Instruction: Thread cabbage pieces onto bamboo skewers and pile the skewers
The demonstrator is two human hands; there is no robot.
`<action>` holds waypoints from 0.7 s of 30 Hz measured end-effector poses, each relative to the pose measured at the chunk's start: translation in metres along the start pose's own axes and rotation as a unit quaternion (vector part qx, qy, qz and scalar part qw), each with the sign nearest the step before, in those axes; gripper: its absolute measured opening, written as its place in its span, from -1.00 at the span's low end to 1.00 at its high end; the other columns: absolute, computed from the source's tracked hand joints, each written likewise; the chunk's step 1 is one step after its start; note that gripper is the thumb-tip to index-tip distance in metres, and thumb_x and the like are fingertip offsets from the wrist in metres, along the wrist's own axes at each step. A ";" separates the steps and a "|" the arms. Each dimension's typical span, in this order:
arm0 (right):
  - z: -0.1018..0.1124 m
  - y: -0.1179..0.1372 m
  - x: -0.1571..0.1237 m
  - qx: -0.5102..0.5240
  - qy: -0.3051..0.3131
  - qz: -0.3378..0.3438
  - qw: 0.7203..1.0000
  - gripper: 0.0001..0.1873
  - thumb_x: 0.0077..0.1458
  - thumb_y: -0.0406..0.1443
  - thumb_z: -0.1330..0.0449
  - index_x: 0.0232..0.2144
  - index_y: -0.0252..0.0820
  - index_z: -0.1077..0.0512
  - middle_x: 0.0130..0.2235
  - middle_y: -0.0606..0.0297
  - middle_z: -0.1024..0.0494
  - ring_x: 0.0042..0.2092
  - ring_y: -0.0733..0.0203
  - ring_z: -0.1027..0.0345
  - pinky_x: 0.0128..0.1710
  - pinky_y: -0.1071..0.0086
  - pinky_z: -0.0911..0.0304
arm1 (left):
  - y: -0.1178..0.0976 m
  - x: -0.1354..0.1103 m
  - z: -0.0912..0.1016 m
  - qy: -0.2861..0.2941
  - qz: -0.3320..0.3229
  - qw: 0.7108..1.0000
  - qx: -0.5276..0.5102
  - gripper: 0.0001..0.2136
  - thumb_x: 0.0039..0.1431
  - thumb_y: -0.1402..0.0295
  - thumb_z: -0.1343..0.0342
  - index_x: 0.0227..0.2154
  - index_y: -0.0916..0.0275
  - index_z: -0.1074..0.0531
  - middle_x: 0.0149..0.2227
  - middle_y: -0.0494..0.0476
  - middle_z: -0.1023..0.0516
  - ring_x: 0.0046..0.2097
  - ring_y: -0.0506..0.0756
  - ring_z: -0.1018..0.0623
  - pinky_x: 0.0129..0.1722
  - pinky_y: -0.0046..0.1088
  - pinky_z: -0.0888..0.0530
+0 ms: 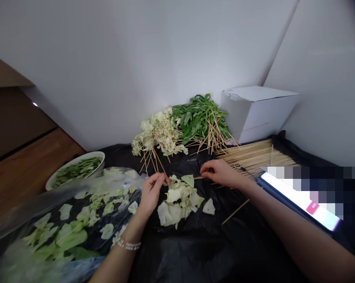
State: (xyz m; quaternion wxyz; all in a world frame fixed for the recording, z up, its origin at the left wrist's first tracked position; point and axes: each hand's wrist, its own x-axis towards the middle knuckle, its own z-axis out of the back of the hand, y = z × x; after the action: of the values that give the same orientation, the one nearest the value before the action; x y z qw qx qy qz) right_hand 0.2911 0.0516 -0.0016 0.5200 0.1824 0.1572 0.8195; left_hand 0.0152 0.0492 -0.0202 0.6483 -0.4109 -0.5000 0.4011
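A pile of pale green cabbage pieces (180,196) lies on the black plastic sheet in front of me. At its left edge is my left hand (152,192), its thumb and fingers pinched together; whatever is between them is hidden. My right hand (217,171) is closed at the right of the pile. From its fingers a thin wooden skewer (198,178) points left to a cabbage leaf (188,180) at the top of the pile. A single cabbage piece (208,206) and a loose skewer (235,212) lie nearer to me.
Skewered cabbage (159,133) and skewered leafy greens (198,118) are heaped at the back, beside a white box (254,110). Many bare skewers (254,153) and a lit phone (301,200) lie right. A clear bag (74,232) of cabbage and a bowl (103,161) of cut greens stand left.
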 end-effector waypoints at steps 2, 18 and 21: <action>-0.004 -0.001 0.000 -0.092 -0.006 0.017 0.996 -0.88 0.10 -0.31 -0.22 -0.31 -0.17 -0.55 -0.27 0.23 -0.58 -0.18 0.17 -0.40 -0.20 0.38 -0.21 | 0.003 0.001 -0.001 -0.042 -0.007 0.999 -0.013 -0.71 0.24 0.21 -0.10 -0.54 0.24 -0.48 -0.55 0.02 -0.48 -0.42 0.02 -0.48 -0.31 -0.48 -0.39; -0.012 0.018 -0.005 -0.272 -0.108 0.060 0.954 -0.79 0.27 -0.36 0.03 -0.31 -0.25 -0.40 -0.32 0.15 -0.51 -0.24 0.09 -0.32 -0.22 0.25 0.02 | 0.017 0.003 0.007 -0.114 -0.007 0.981 0.153 -0.80 0.19 0.21 -0.12 -0.35 0.23 -0.52 -0.41 0.07 -0.55 -0.35 0.07 -0.51 -0.29 -0.42 -0.40; -0.015 0.023 -0.005 -0.273 -0.143 0.082 0.948 -0.79 0.27 -0.38 0.03 -0.33 -0.24 -0.39 -0.38 0.18 -0.48 -0.29 0.12 -0.29 -0.22 0.26 0.02 | 0.018 0.004 0.011 -0.069 -0.040 0.958 0.275 -0.84 0.15 0.24 -0.17 -0.33 0.20 -0.56 -0.32 0.12 -0.59 -0.27 0.12 -0.51 -0.23 -0.35 -0.39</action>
State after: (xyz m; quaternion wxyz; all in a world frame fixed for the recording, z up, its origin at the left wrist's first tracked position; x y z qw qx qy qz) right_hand 0.2679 0.0364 -0.0048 0.4975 0.1612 -0.1644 0.8363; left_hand 0.0035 0.0611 -0.0343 0.7155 -0.1676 -0.4305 0.5241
